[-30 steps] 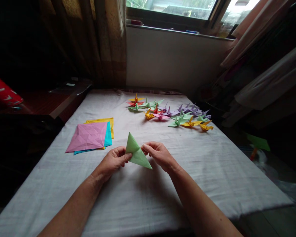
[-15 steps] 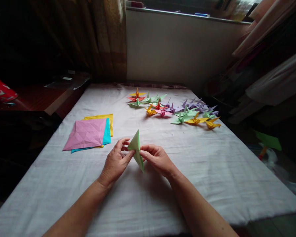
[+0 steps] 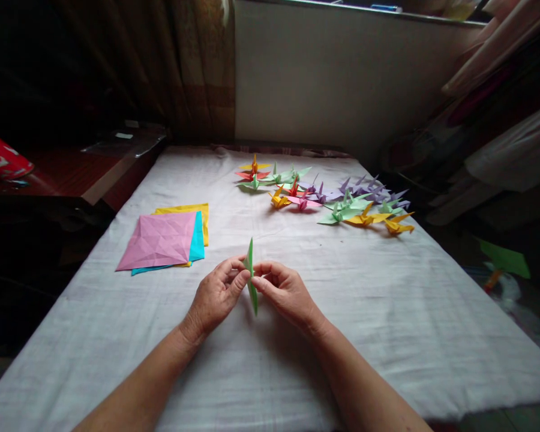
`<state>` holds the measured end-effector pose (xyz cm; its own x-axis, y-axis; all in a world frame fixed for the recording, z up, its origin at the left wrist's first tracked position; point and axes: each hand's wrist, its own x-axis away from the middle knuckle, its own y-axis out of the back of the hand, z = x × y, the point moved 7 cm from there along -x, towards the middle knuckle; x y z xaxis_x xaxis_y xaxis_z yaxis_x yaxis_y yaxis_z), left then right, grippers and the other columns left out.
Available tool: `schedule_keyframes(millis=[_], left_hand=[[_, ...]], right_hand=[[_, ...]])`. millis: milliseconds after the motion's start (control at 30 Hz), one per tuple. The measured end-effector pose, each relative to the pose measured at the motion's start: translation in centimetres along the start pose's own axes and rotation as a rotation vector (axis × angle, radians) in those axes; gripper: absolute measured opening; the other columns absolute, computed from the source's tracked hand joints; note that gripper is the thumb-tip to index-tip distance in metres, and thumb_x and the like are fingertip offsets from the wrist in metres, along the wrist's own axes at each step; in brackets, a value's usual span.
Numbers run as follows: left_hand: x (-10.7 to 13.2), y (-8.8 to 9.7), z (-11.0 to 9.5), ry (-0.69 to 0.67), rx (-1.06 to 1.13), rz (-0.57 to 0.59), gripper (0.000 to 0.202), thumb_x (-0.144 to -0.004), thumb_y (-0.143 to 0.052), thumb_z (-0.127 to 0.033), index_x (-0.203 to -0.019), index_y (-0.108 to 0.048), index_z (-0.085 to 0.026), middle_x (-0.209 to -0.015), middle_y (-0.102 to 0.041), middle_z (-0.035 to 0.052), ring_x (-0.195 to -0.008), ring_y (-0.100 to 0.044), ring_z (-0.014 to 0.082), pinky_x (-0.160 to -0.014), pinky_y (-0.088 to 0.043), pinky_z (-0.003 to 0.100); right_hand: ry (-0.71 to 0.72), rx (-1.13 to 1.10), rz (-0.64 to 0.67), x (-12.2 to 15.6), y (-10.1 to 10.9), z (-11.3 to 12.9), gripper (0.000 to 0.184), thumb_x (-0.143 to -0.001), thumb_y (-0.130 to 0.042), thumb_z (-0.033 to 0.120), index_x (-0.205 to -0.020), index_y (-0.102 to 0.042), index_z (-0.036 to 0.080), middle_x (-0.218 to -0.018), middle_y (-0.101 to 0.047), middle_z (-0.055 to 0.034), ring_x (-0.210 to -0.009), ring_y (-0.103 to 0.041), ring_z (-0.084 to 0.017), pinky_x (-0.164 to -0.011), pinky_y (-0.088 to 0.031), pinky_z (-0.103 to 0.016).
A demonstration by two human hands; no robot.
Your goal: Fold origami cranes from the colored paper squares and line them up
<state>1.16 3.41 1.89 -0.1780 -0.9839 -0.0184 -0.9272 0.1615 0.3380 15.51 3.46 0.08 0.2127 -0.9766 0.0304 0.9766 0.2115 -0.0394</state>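
Observation:
A folded green paper piece (image 3: 251, 276) stands edge-on between my two hands, just above the white cloth. My left hand (image 3: 216, 297) pinches it from the left with thumb and fingers closed on the fold. From the right, my right hand (image 3: 288, 294) pinches the same piece, fingertips almost touching the left hand's. The paper looks like a thin vertical sliver, pointed at top and bottom.
A stack of pink, blue and yellow paper sheets (image 3: 162, 241) lies to the left. Several folded paper cranes (image 3: 328, 201) in many colours sit at the far right of the white-clothed table (image 3: 414, 324). A dark wooden cabinet (image 3: 67, 174) stands left; curtains hang behind.
The green piece turned from a broad triangle facing me to a narrow edge-on shape as both hands pressed it together. The camera tilted down slightly.

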Motion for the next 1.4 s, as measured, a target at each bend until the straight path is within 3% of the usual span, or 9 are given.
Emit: schedule_keyframes(millis=[400, 600, 967, 1167, 1400], left_hand=[[-0.3, -0.1, 0.8, 0.129, 0.126, 0.018, 0.045, -0.075, -0.063, -0.06, -0.088, -0.06, -0.017, -0.099, -0.072, 0.0078, -0.059, -0.063, 0.0134, -0.047, -0.048, 0.021], [-0.3, -0.2, 0.9, 0.136, 0.15, 0.05, 0.051, -0.077, -0.063, -0.061, -0.103, -0.062, -0.018, -0.079, -0.07, 0.0024, -0.059, -0.062, 0.0148, -0.049, -0.049, 0.023], [-0.3, -0.2, 0.4, 0.121, 0.15, 0.059, 0.049, -0.078, -0.063, -0.056, -0.106, -0.064, -0.015, -0.086, -0.071, 0.0047, -0.059, -0.059, 0.0126, -0.048, -0.048, 0.021], [-0.2, -0.2, 0.4, 0.119, 0.15, 0.056, 0.048, -0.078, -0.064, -0.054, -0.106, -0.065, -0.016, -0.081, -0.069, 0.003, -0.055, -0.057, 0.0112, -0.046, -0.047, 0.02], [-0.2, 0.5, 0.0, 0.084, 0.032, 0.012, 0.038, -0.08, -0.059, -0.052, -0.097, -0.066, -0.019, -0.065, -0.065, -0.0009, -0.055, -0.06, 0.0145, -0.046, -0.047, 0.021]], right_hand=[[0.019, 0.056, 0.014, 0.0, -0.2, 0.2, 0.027, -0.077, -0.07, 0.04, -0.094, -0.068, 0.018, -0.078, -0.065, -0.0002, -0.063, -0.055, -0.01, -0.058, -0.045, -0.023], [0.014, 0.002, 0.013, 0.0, -0.3, 0.4, 0.032, -0.077, -0.07, 0.046, -0.094, -0.068, 0.019, -0.076, -0.063, 0.0001, -0.066, -0.056, -0.012, -0.057, -0.045, -0.023], [0.017, 0.012, 0.023, 0.0, -0.1, 0.4, 0.038, -0.08, -0.066, 0.052, -0.099, -0.068, 0.019, -0.084, -0.067, -0.0026, -0.073, -0.061, -0.015, -0.063, -0.05, -0.025], [0.035, 0.068, 0.009, 0.1, 0.0, 0.6, 0.033, -0.082, -0.064, 0.048, -0.098, -0.068, 0.019, -0.085, -0.068, -0.0029, -0.071, -0.062, -0.015, -0.064, -0.05, -0.027], [0.211, 0.389, -0.118, 0.4, 0.8, 2.1, 0.024, -0.09, -0.054, 0.036, -0.094, -0.072, 0.021, -0.085, -0.073, -0.0056, -0.076, -0.065, -0.018, -0.071, -0.05, -0.029]])
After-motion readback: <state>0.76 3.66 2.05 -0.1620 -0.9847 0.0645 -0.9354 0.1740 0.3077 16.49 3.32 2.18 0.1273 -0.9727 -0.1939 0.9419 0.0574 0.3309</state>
